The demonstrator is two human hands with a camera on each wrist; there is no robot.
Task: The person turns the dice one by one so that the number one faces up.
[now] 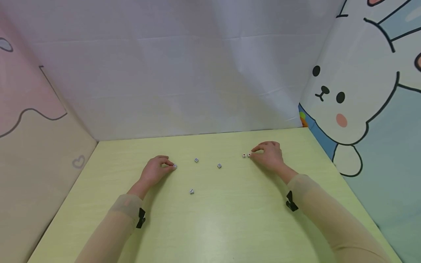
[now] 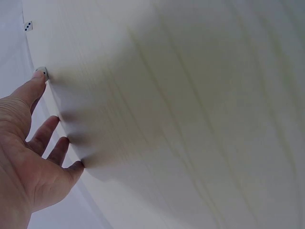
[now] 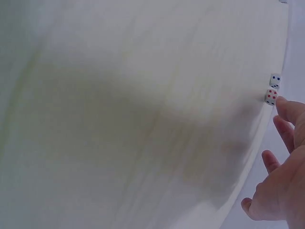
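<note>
My left hand (image 1: 156, 171) pinches a small white die (image 1: 175, 166) between thumb and index finger, low at the tabletop on the left. In the left wrist view the thumb covers part of this die (image 2: 44, 71), and the other fingers spread beside it with their tips at the table. Farther right, my right hand (image 1: 270, 156) holds a second die (image 3: 271, 97) at its thumb tip, red and dark pips showing. Right against that one sits another die (image 3: 275, 80) with blue pips, on its left in the head view. The right index fingertip is hidden in the wrist view.
Three loose dice lie between the hands: one die (image 1: 196, 160) toward the back, one die (image 1: 219, 166) near the middle and one die (image 1: 192, 191) closer to me. A pale yellow table (image 1: 210, 226) meets a white cloth wall (image 1: 184, 80) behind, with printed side panels.
</note>
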